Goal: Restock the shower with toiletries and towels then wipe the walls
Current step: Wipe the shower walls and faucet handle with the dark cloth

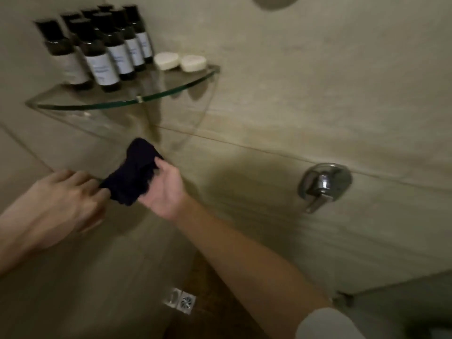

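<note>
Head view looks down into a shower corner. Both hands hold a dark cloth [133,172] in the middle left of the frame, under the glass shelf [122,102]. The left hand [61,201] pinches one end of the cloth with curled fingers. The right hand [163,189] grips the other end, thumb on top. Small dark bottles [102,62] and two white soaps [166,61] sit on the shelf, upper left. A shiny shower handle [322,184] is on the wall [318,94] at the right.

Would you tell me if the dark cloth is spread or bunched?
Bunched: the cloth is a crumpled wad, held by the left hand and right hand.
</note>
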Motion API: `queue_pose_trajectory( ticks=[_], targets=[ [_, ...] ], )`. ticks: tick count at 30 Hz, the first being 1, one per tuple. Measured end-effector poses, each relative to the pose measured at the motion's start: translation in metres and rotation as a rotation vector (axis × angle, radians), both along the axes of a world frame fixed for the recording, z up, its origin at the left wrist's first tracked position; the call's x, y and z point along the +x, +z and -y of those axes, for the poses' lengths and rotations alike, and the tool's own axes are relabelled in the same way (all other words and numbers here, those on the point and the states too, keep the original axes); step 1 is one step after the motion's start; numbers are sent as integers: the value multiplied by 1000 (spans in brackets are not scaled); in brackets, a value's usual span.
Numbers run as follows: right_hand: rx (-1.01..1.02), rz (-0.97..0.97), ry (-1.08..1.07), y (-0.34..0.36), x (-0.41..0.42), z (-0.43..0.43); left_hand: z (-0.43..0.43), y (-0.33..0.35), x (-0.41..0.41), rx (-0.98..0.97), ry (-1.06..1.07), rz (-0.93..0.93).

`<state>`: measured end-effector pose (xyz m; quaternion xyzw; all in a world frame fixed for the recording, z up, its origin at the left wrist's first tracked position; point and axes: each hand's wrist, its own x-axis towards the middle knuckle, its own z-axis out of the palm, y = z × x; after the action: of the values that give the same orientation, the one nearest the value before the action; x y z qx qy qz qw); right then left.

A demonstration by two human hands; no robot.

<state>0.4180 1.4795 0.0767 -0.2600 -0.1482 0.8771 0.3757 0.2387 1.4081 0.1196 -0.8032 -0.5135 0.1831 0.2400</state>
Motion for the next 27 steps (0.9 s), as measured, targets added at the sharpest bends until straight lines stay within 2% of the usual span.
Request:
queue_pose_trajectory(
  ticks=[2,3,5,6,7,11,13,14,15,17,18,20,21,23,27],
  targets=[
    [-54,-74,-76,-16,37,10,-11,-9,20,-19,-22,28],
    [-77,-53,-143,-16,56,17,-17,-11,35,-25,-47,63],
    [-83,100,-305,-18,97,32,-28,-20,68,-29,-115,143],
    [-24,197,-377,-18,121,38,-35,-26,85,-32,-146,175],
    [82,315,-448,-13,145,45,-42,-33,102,-36,-178,203],
    [673,983,-865,13,225,62,-66,-62,172,-88,-309,262],
    [851,1279,-1077,9,260,59,-73,-65,205,-81,-358,312],
    [943,1461,-1118,5,279,52,-74,-64,220,-81,-382,342],
    [1066,1693,-1052,-1,299,43,-73,-64,233,-86,-411,372],
    [1446,2194,-610,-16,345,25,-67,-69,253,-105,-444,393],
    [1646,2355,-316,-23,369,20,-63,-73,260,-140,-427,382],
    [1919,2453,137,-26,408,15,-57,-81,268,-195,-419,383],
    [1999,2448,219,-21,418,13,-55,-84,268,-233,-422,393],
    [2087,2454,220,-11,422,10,-52,-90,264,-270,-382,325],
    [2038,2633,170,-20,417,13,-55,-101,257,-266,-310,315]
  ],
)
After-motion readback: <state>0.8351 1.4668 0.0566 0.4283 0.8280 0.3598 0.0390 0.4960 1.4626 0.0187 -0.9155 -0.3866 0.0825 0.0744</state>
